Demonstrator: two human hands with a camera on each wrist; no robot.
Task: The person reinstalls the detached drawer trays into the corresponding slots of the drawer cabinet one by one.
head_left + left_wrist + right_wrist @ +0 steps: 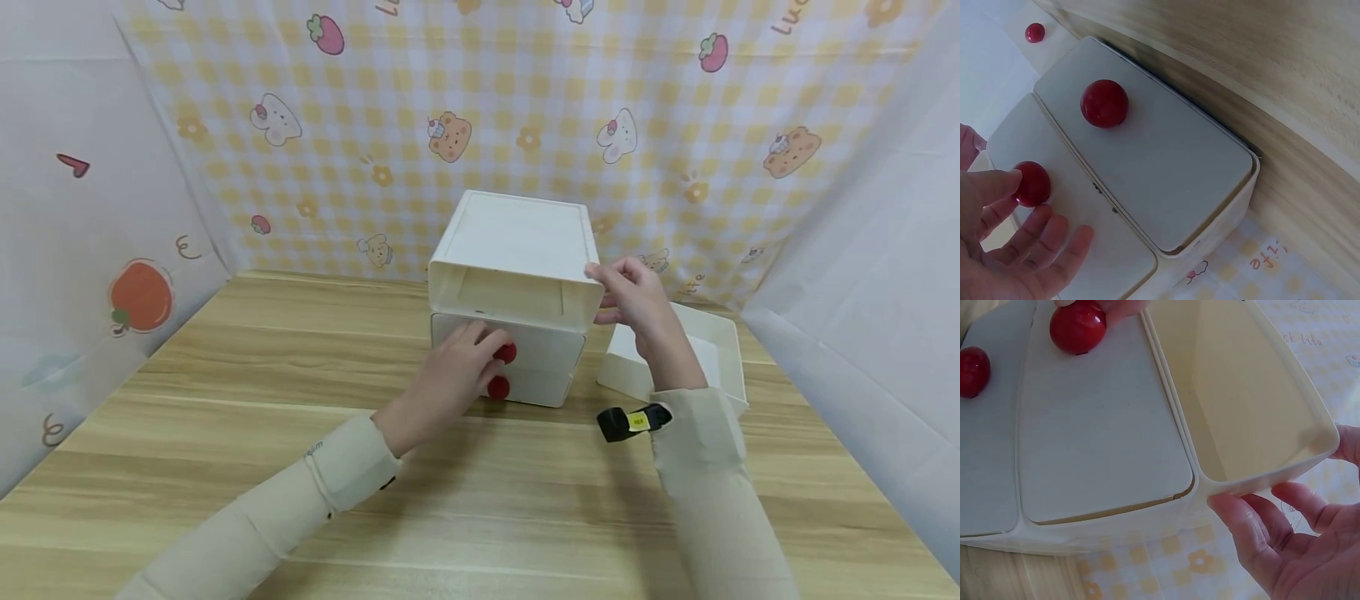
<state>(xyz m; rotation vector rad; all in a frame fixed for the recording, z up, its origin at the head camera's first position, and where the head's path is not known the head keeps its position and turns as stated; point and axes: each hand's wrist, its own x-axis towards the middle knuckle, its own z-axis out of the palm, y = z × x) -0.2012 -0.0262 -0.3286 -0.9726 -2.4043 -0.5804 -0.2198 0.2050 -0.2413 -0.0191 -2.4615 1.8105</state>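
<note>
A small white drawer cabinet (517, 237) stands on the table, its top compartment hollow and without a drawer. Below are two drawers flush with its front, each with a round red knob. My left hand (457, 367) pinches the upper red knob (1034, 184) between thumb and fingers; the lower red knob (1104, 103) sits just beneath. At the cabinet's upper right corner, my right hand (637, 302) holds the edge, with a fingertip on top and other fingers against the side wall. To the right lies a pulled-out white drawer (708, 333), partly hidden behind the right wrist.
The wood-grain table (300, 467) spreads around the cabinet. Behind it hangs a yellow checked cloth (510, 108) with cartoon prints, and white cloth walls close off both sides. A black strap (633, 422) is on the right sleeve.
</note>
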